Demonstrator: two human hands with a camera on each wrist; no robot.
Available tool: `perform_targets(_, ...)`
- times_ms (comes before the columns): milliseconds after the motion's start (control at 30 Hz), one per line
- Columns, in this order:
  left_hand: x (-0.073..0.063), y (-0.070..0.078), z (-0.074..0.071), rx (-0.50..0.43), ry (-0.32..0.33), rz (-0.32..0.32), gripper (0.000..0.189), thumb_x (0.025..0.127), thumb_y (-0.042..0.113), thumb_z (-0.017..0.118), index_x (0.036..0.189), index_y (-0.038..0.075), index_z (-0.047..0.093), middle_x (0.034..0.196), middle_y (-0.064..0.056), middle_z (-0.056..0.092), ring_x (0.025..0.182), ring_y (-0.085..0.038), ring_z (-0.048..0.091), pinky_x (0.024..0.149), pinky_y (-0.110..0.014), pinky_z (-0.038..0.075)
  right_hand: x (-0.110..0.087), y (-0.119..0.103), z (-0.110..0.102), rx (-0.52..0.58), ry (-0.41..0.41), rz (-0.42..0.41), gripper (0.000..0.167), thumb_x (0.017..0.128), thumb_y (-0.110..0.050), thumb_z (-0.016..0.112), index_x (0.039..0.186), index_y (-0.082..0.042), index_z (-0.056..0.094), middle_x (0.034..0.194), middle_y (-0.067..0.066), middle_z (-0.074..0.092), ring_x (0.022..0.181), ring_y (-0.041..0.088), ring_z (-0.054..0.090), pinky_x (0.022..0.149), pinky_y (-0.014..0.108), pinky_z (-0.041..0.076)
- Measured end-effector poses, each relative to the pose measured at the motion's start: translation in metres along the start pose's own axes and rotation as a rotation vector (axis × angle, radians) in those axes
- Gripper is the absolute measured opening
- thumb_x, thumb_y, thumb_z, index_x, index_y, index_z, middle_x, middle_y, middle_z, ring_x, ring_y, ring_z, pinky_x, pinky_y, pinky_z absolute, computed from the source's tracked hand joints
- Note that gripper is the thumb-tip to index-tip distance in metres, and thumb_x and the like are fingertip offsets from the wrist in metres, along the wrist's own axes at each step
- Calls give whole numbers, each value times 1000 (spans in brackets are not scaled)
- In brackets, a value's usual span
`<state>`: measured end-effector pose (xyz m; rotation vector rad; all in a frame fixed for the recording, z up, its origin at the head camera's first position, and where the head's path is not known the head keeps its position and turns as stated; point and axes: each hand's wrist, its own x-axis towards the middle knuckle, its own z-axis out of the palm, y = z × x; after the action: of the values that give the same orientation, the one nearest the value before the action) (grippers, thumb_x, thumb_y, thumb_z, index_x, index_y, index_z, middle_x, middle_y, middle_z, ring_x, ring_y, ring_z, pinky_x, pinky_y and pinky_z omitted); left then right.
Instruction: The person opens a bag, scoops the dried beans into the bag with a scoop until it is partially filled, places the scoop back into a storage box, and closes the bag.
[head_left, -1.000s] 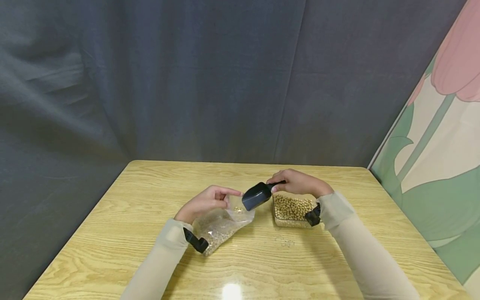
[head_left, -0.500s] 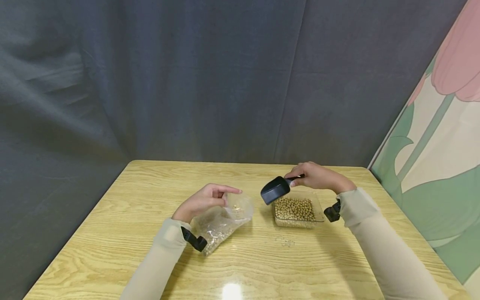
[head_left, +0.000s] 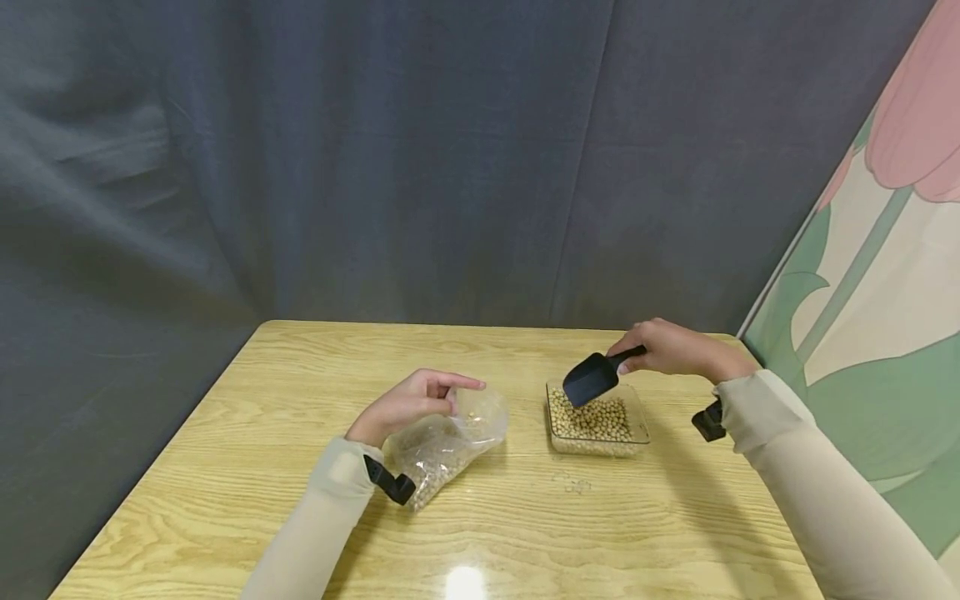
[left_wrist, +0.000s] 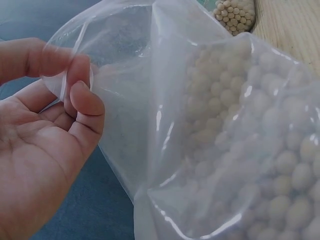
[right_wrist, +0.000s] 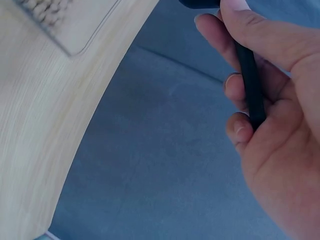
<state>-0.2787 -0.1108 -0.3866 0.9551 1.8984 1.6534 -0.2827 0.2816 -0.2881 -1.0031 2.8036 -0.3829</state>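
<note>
My left hand pinches the rim of a clear plastic bag partly filled with round, pale beans, likely soybeans. In the left wrist view the bag's mouth is spread, with its edge between thumb and fingers. My right hand grips the handle of a black scoop, fingers wrapped round it in the right wrist view. The scoop's bowl hangs tilted over the back of a clear rectangular container of the same beans; no beans show in the bowl.
The wooden table carries the bag at centre left and the container to its right. Small faint marks or bits lie in front of the container. A dark curtain hangs behind, and a flower-printed cloth stands on the right.
My right hand has carried the scoop rightward from the bag's mouth to above the container. My left hand stays nearly still, holding the bag.
</note>
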Motion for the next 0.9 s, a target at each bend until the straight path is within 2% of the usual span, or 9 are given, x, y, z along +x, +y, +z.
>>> perform_targets(167, 1, -2, 0, 1, -2, -4, 45, 89, -11, 44, 134, -8, 51, 73, 1, 54, 69, -11, 51, 73, -23, 51, -6, 4, -1, -12, -37, 45, 32, 86, -13, 69, 116, -1, 69, 112, 17, 69, 102, 33, 66, 82, 41, 54)
perform_targets(400, 1, -2, 2, 10, -2, -3, 46, 88, -11, 45, 134, -8, 51, 72, 0, 53, 68, -12, 49, 72, -23, 51, -11, 9, 0, -39, -56, 35, 29, 85, -11, 70, 112, -1, 71, 108, 17, 71, 97, 30, 68, 77, 39, 55)
perform_targets(700, 1, -4, 2, 14, -1, -15, 46, 88, -10, 47, 134, -7, 52, 68, 1, 50, 63, -16, 41, 74, -22, 51, -13, 12, 1, -118, -102, 24, 22, 82, -8, 71, 104, -6, 74, 96, 4, 73, 80, 11, 66, 65, 26, 50)
perform_targets(900, 1, -6, 2, 18, -8, -13, 46, 89, -10, 47, 134, -7, 52, 68, 2, 50, 62, -20, 39, 75, -23, 50, -13, 7, 1, -179, -119, 13, 19, 82, -8, 72, 100, -7, 75, 91, 2, 73, 77, 9, 63, 63, 26, 48)
